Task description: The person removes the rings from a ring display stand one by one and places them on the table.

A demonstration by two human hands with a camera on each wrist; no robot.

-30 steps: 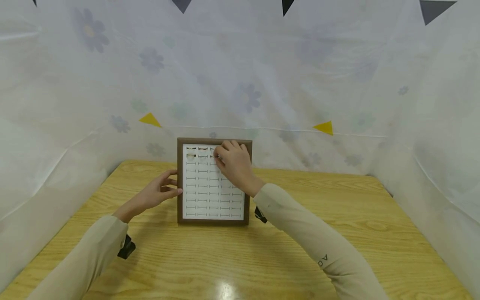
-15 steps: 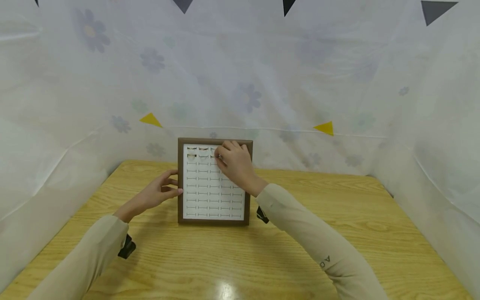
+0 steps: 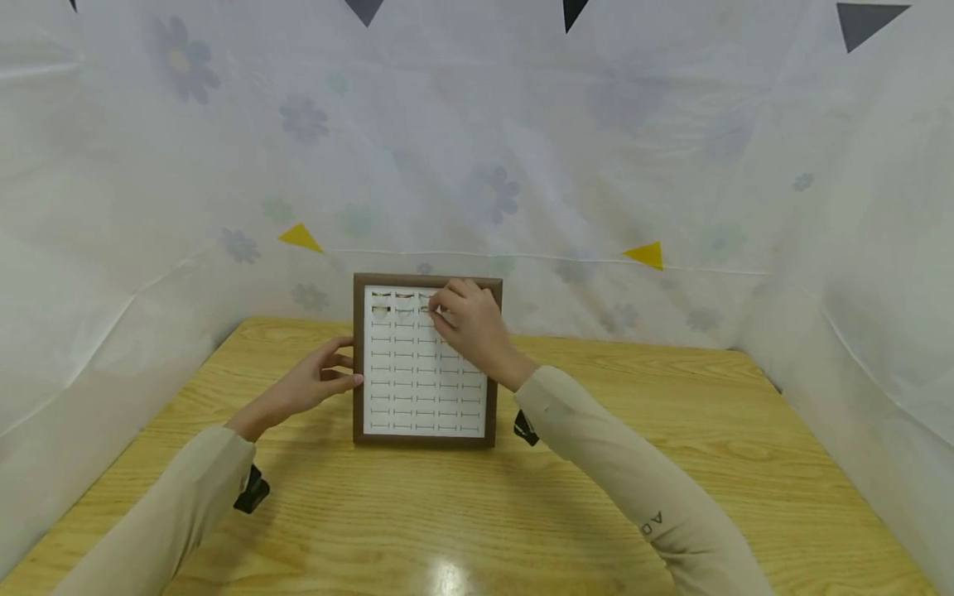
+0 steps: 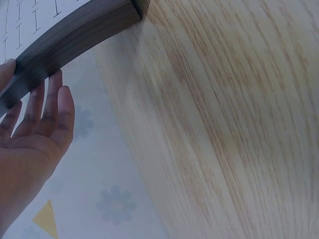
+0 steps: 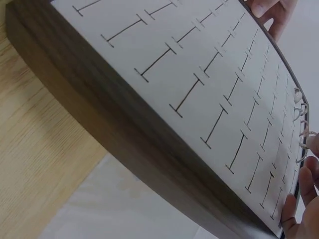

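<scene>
At centre left of the head view, the left hand (image 3: 309,387) rests with straight, slightly spread fingers against the tray (image 3: 425,443) frame, steadying it. The tray stands at mid-frame on the table (image 3: 477,513). Right of that, the right hand (image 3: 471,324) has its fingers curled together, pinching a ring (image 5: 302,154) at a slot in the upper rows. Seating looks in hand; the next move needs a gentle, straight push into the slit.

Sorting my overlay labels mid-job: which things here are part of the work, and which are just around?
In the work:
ring display tray
rings in its top slots
right hand at a ring slot
left hand steadying the frame

Just around:
wooden table
floral sheet
</scene>
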